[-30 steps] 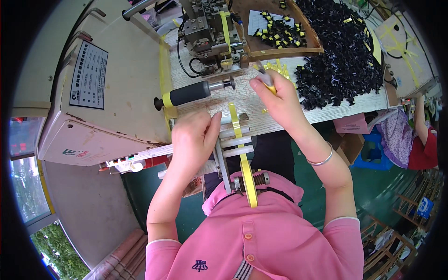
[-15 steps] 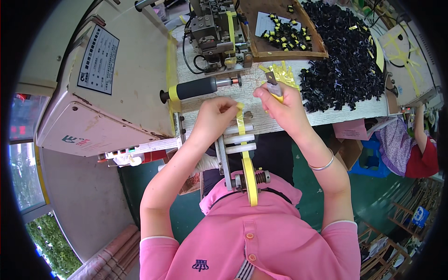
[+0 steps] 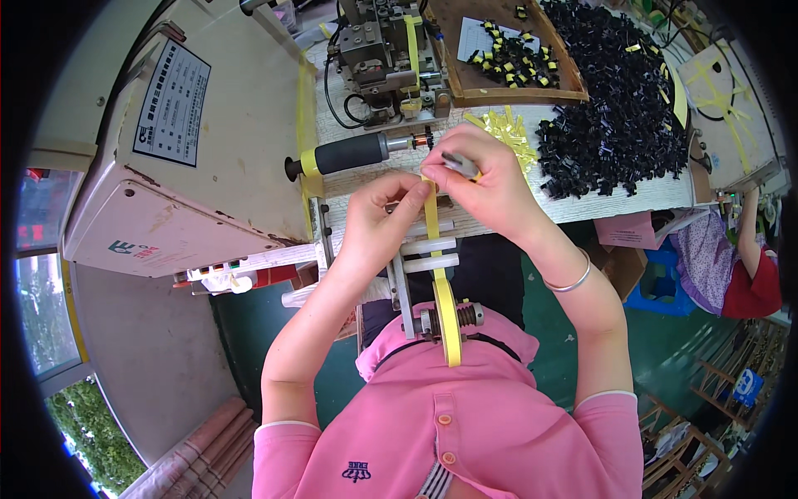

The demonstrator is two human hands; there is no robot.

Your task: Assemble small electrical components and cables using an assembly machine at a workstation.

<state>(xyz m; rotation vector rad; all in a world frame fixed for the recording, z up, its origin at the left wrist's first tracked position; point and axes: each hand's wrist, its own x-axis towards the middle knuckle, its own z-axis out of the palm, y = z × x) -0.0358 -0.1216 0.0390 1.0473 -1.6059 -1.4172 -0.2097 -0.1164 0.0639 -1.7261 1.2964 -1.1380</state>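
A strip of yellow tape runs up from a tape roll near my waist, passing over white rods. Close to the strip's upper end, my left hand pinches it between thumb and fingers. My right hand has come up against the left fingertips and grips a knife with a grey metal front; its handle is mostly inside the palm. The right thumb and forefinger meet at the tape's end, but whether they also pinch it is hard to see.
Beyond my hands lie cut yellow strips and a black-handled rod tool. A metal machine, a wooden tray of taped parts and a heap of small black parts stand farther back. A large beige cabinet flanks the left.
My right hand, with the knife, has moved left to the tape's end beside my left hand. The knife has tipped over toward the left. The left hand has shifted only slightly.
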